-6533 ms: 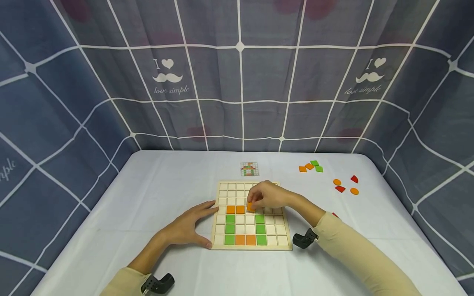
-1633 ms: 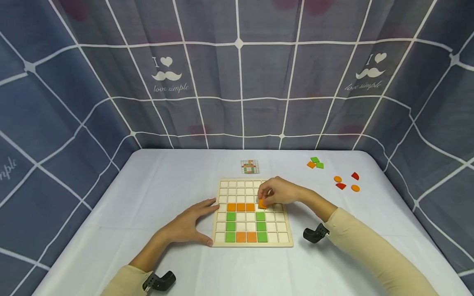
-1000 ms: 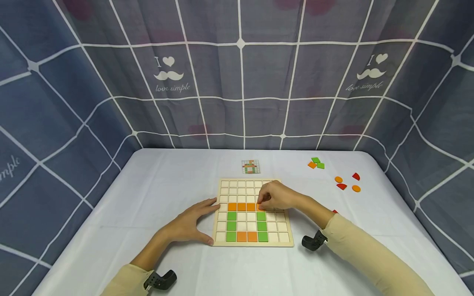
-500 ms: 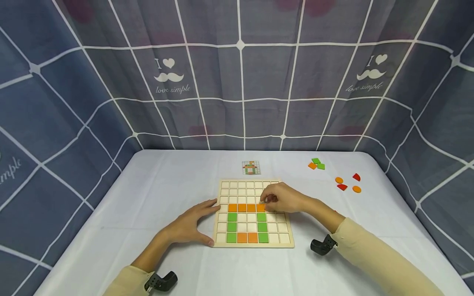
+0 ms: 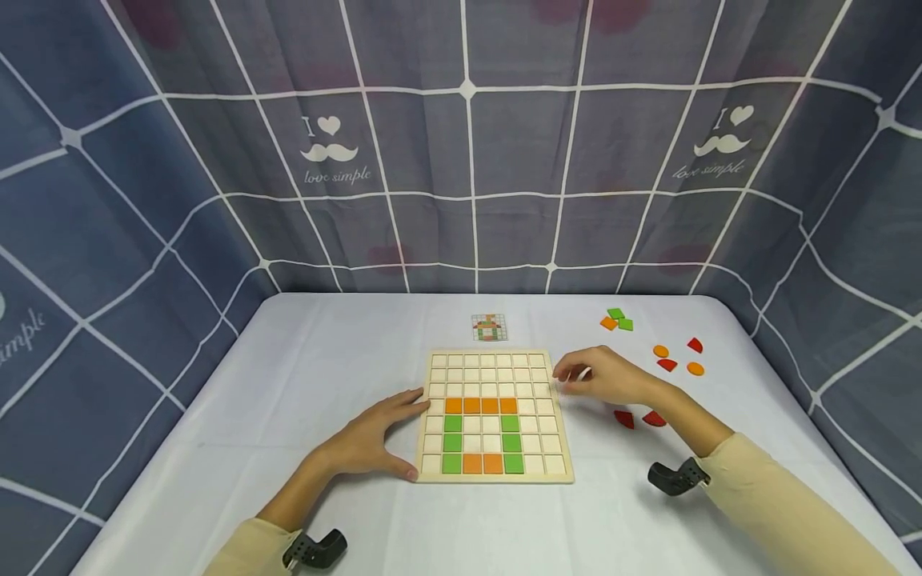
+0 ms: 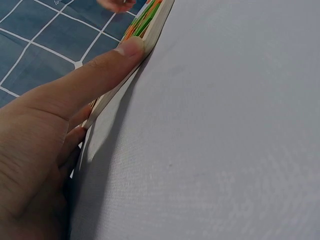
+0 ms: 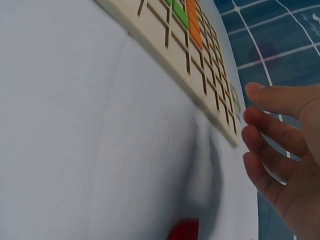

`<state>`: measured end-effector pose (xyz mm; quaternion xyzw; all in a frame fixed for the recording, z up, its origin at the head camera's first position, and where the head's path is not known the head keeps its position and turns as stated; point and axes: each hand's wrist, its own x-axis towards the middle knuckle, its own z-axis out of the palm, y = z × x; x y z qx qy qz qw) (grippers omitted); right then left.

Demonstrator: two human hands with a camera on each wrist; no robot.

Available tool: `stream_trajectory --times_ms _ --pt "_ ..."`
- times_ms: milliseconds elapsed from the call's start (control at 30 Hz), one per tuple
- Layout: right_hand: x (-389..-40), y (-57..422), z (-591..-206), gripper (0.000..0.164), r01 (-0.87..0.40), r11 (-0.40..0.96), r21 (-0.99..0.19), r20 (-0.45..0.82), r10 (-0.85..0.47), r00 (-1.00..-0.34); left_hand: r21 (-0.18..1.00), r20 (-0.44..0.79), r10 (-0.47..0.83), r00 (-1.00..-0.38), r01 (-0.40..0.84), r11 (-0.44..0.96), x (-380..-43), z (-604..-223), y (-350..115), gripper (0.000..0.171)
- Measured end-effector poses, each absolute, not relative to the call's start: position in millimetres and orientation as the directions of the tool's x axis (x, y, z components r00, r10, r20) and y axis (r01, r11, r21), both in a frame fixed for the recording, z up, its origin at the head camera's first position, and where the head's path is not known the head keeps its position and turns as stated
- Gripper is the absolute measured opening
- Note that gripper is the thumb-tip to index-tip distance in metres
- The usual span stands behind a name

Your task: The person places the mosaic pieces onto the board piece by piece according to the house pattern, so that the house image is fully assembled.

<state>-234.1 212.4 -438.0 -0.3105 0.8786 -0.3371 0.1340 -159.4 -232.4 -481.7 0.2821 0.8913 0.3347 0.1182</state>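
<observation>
A wooden grid board (image 5: 497, 479) lies flat on the table. Four-sided orange tiles (image 5: 471, 406) fill a row across its middle, above two columns of green tiles (image 5: 452, 442) with orange ones between them at the bottom. My left hand (image 5: 370, 436) rests against the board's left side, fingers stretched. In the left wrist view its thumb (image 6: 131, 47) touches the board's edge. Just off the right edge hovers my right hand (image 5: 605, 376), its fingers loosely bent and holding nothing. The right wrist view shows that hand (image 7: 295, 150) apart from the board (image 7: 172, 67).
Behind the board lies a small pattern card (image 5: 490, 327). Loose green (image 5: 625, 325) and orange diamonds (image 5: 608, 323) lie at the back right. Nearer are orange discs (image 5: 695, 369), red wedges (image 5: 667, 365) and two more red pieces (image 5: 624, 419). A grid-patterned curtain (image 5: 403, 152) surrounds the table.
My right hand set an orange tile at the right end of the middle row, let it go and moved right off the board. An orange diamond left the back-right group. My left hand stayed.
</observation>
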Motion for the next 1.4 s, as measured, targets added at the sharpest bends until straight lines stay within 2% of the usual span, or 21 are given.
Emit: stream_trajectory --times_ms 367,533,633,933,1100,1400 --pt "-216 280 -436 0.022 -0.399 0.618 -0.678 -0.184 -0.668 -0.721 0.660 -0.021 0.579 -0.815 0.423 0.621 -160 -482 -232 0.111" --pt "-210 293 -441 0.034 -0.421 0.573 -0.703 -0.191 -0.722 -0.665 0.660 -0.023 0.583 -0.812 0.426 0.619 -159 -482 -233 0.110" --pt "-208 296 -446 0.036 -0.440 0.556 -0.706 -0.169 -0.735 -0.657 0.657 -0.017 0.585 -0.811 0.432 0.618 -159 -483 -233 0.110" --pt "-212 298 -458 0.018 -0.434 0.605 -0.668 -0.119 -0.662 -0.740 0.650 -0.025 0.582 -0.812 0.430 0.627 -162 -487 -233 0.112" --pt "-211 294 -461 0.016 -0.416 0.656 -0.629 -0.111 -0.606 -0.788 0.654 -0.022 0.581 -0.814 0.427 0.624 -161 -485 -232 0.112" --pt "-206 298 -456 0.021 -0.446 0.643 -0.623 -0.089 -0.625 -0.776 0.661 -0.030 0.581 -0.813 0.420 0.622 -161 -485 -232 0.112"
